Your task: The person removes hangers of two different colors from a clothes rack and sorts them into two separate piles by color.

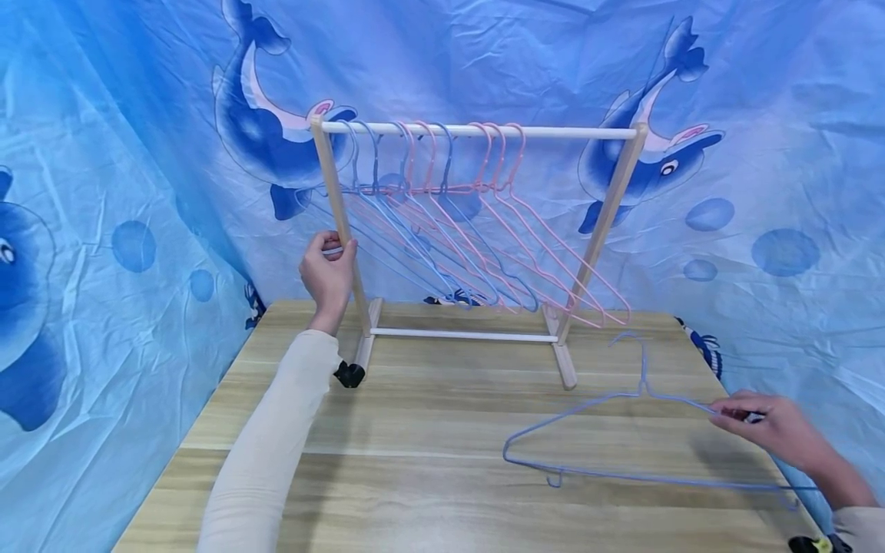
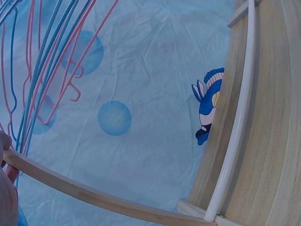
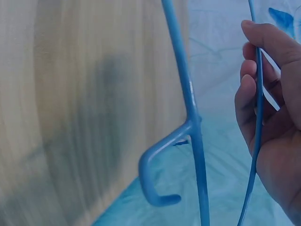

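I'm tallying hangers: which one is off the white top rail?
The blue clothes hanger in the right hand; the other hangers hang from the white top rail.

Left grip (image 1: 329,273) and right grip (image 1: 774,426) curl, left arm (image 1: 271,445) outstretched.

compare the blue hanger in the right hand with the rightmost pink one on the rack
The blue hanger is held by one shoulder in the right hand; the pink hanger hangs by its hook from the rail. The blue hanger faces the head camera broadside; the pink hanger is turned at a slant. Both are thin, with a top hook.
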Demonstrator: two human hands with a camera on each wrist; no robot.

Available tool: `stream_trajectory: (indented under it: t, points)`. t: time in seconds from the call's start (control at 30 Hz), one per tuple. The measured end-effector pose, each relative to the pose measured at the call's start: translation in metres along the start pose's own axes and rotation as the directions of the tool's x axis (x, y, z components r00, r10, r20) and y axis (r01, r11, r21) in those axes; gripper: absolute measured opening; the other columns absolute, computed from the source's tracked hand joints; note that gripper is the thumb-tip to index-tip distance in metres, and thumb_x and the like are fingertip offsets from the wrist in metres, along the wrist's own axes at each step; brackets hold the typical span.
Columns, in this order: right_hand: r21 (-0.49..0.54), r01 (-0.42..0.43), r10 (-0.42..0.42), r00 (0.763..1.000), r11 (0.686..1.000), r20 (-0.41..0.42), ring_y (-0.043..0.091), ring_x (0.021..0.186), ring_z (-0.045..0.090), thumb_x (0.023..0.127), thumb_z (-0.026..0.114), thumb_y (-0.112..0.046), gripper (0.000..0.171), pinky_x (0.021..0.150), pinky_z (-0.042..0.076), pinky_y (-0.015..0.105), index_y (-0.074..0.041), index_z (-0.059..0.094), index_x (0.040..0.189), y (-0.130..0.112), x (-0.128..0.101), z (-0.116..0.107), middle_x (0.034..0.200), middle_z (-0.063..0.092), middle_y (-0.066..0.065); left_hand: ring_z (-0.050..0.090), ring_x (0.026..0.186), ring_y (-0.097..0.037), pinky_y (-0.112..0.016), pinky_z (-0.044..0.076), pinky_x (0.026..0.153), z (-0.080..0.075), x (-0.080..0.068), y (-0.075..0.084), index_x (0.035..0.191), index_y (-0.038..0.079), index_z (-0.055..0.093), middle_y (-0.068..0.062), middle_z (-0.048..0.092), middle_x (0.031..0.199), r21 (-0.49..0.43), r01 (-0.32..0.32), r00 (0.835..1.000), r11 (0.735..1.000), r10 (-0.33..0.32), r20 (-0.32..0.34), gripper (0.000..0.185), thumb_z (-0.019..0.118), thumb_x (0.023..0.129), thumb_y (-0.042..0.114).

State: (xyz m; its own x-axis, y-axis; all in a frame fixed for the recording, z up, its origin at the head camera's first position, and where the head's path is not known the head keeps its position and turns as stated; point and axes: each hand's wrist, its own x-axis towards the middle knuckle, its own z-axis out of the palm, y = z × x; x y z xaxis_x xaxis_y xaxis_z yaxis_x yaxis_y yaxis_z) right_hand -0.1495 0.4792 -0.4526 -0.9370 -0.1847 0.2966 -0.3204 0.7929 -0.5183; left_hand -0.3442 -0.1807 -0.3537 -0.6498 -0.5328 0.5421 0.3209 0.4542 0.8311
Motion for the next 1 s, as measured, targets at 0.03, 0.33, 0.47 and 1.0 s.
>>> stream_trajectory:
  t: [0.03, 0.33, 0.47, 1.0]
  points:
    - [0.009, 0.0, 0.0, 1.0, 1.0, -0.009, 0.003, 0.069, 0.058, 0.086, 0.081, -0.006, 0.011, 0.051, 0.045, 0.022, -0.01, 0.08, 0.096, 0.003, 0.0, 0.003, 0.082, 0.068, -0.01, 0.075, 0.09, -0.024, -0.035, 0.062, 0.082, 0.0, 0.0, 0.0, 0.109, 0.005, 0.073, -0.011, 0.075, 0.104, -0.001, 0.0, 1.0, 1.0, 0.0, 0.0, 0.027, 0.077, 0.092, 0.027]
    - [0.099, 0.013, -0.009, 0.999, 0.995, -0.034, -0.003, 0.075, 0.064, 0.085, 0.079, 0.001, 0.013, 0.058, 0.053, 0.015, -0.005, 0.08, 0.097, 0.024, -0.001, 0.025, 0.088, 0.071, -0.017, 0.074, 0.09, -0.024, -0.036, 0.061, 0.083, 0.0, -0.001, 0.002, 0.11, 0.005, 0.072, -0.011, 0.075, 0.105, -0.014, 0.003, 1.0, 1.0, -0.002, 0.012, 0.03, 0.077, 0.093, 0.028]
    - [0.09, 0.013, -0.009, 0.999, 0.996, -0.034, -0.006, 0.078, 0.064, 0.085, 0.08, -0.001, 0.013, 0.06, 0.053, 0.014, -0.007, 0.081, 0.096, 0.031, -0.001, 0.033, 0.09, 0.071, -0.018, 0.074, 0.09, -0.023, -0.036, 0.061, 0.082, 0.0, -0.001, 0.001, 0.11, 0.005, 0.072, -0.011, 0.075, 0.104, -0.016, -0.002, 1.0, 1.0, 0.002, 0.013, 0.03, 0.078, 0.092, 0.028]
    - [0.023, -0.047, 0.048, 0.999, 0.999, -0.023, -0.01, 0.084, 0.057, 0.082, 0.084, -0.009, 0.011, 0.064, 0.051, 0.019, -0.01, 0.081, 0.093, 0.05, 0.001, 0.057, 0.092, 0.069, -0.02, 0.074, 0.089, -0.023, -0.034, 0.061, 0.082, 0.001, 0.0, 0.0, 0.11, 0.005, 0.072, -0.011, 0.075, 0.104, -0.003, -0.01, 1.0, 1.0, 0.01, 0.005, 0.029, 0.077, 0.093, 0.028]
